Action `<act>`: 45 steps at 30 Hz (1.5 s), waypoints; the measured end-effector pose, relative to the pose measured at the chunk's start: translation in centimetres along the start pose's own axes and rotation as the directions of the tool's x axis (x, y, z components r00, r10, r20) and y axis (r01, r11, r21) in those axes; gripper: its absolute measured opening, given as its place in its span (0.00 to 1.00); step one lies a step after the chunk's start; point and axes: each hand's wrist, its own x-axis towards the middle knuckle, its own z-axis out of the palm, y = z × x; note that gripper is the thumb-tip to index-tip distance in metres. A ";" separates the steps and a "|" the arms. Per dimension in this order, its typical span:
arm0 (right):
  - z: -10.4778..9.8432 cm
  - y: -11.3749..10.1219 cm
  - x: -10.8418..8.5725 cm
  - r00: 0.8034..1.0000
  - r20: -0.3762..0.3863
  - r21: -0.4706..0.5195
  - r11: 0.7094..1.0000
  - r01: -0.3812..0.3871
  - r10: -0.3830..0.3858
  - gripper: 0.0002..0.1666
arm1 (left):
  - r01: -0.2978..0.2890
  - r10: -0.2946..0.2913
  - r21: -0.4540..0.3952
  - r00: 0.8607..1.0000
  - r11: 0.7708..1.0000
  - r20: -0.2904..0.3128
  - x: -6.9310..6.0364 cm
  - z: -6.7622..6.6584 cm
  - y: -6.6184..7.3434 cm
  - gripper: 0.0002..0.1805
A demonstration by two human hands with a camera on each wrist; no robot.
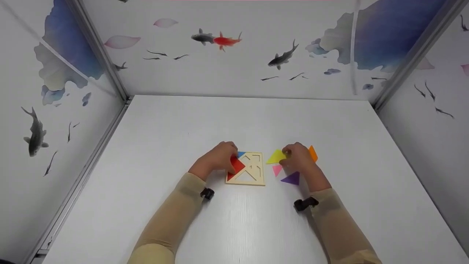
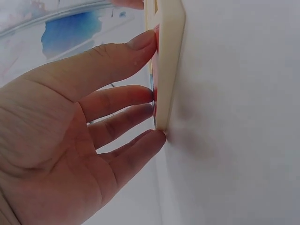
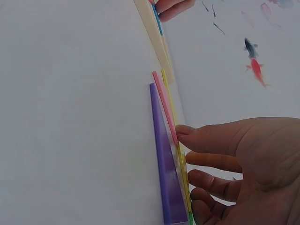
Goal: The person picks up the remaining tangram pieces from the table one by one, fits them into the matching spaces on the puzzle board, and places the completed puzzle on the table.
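Red piece [image 1: 238, 165] | beneath left fingers [image 2: 119, 97], relaxed | yellow piece [image 1: 275, 157] | at right fingers [image 3: 213, 183], grip unclear

Left forearm [image 1: 170, 212], right forearm [image 1: 340, 220] reach forward; left grip [image 1: 217, 158] spread, fingers [image 2: 136, 157] nearly straight; right grip [image 1: 300, 160] loosely bent, thumb [image 3: 213, 137] apart.

White tabletop [image 1: 234, 123] with faint grain, walled on three sides: back wall [image 1: 253, 22], left wall [image 1: 18, 88], right wall [image 1: 432, 135]. All white, printed with dark fish [image 1: 282, 57]. Back wall also has one red fish [image 1: 225, 41] and pink petals [image 1: 122, 42]; blue-grey blotches [image 1: 395, 33] at its right and on the left wall. Grey posts [image 1: 100, 49] at both rear corners, grey rail [image 1: 81, 179] along the left table edge. Pale streaks cross both blotches. Light's soft.
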 end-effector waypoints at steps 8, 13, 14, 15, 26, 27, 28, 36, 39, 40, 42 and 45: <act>0.2 0.4 -0.1 1.000 -0.018 -0.008 1.000 0.005 -0.005 0.30 | 0.057 -0.056 -0.067 0.998 0.996 0.011 1.2 -0.1 0.5 0.27; 0.1 0.3 0.2 0.998 -0.052 -0.014 0.999 0.033 -0.034 0.32 | 0.020 -0.020 -0.029 1.000 0.999 0.007 1.1 -0.5 0.3 0.25; 0.0 0.3 0.2 0.998 -0.053 -0.005 0.999 0.036 -0.036 0.32 | 0.010 -0.010 -0.023 1.000 1.000 0.007 1.0 -0.5 0.3 0.25; 0.0 0.2 0.3 0.998 -0.056 0.001 0.999 0.040 -0.040 0.33 | -0.003 0.003 -0.016 1.000 1.000 0.008 1.0 -0.6 0.2 0.24; 0.7 -0.2 0.0 0.999 -0.033 -0.006 1.000 0.015 -0.016 0.33 | -0.043 0.043 -0.031 0.999 0.999 -0.013 0.8 0.4 -0.8 0.21; 0.8 -0.3 0.0 0.999 -0.033 -0.007 1.000 0.018 -0.019 0.33 | -0.043 0.043 -0.036 0.999 0.998 -0.011 0.8 0.4 -0.8 0.21; 0.9 -0.3 0.0 0.999 -0.034 -0.006 1.000 0.020 -0.021 0.33 | -0.040 0.040 -0.042 0.999 0.998 -0.009 0.7 0.4 -0.7 0.20; 0.8 -0.3 -0.1 0.999 -0.044 -0.006 1.000 0.030 -0.030 0.34 | -0.037 0.036 -0.054 0.999 0.998 -0.012 0.8 0.4 -0.4 0.20; 0.6 -0.1 0.0 0.998 -0.055 -0.022 0.999 0.038 -0.039 0.33 | -0.059 0.058 -0.042 0.998 0.997 -0.014 1.0 0.4 -0.4 0.20; 0.5 0.0 0.0 0.997 -0.060 -0.028 0.999 0.040 -0.042 0.33 | -0.065 0.065 -0.032 0.998 0.997 -0.016 1.1 0.4 -0.5 0.20; 0.4 0.0 -0.1 0.997 -0.066 -0.035 0.998 0.047 -0.049 0.32 | -0.070 0.070 -0.018 0.997 0.997 -0.018 1.2 0.4 -0.5 0.20; 0.2 -0.1 -0.1 0.997 -0.069 -0.023 0.999 0.036 -0.037 0.32 | -0.063 0.063 -0.012 0.998 0.998 -0.021 1.4 0.4 -0.4 0.21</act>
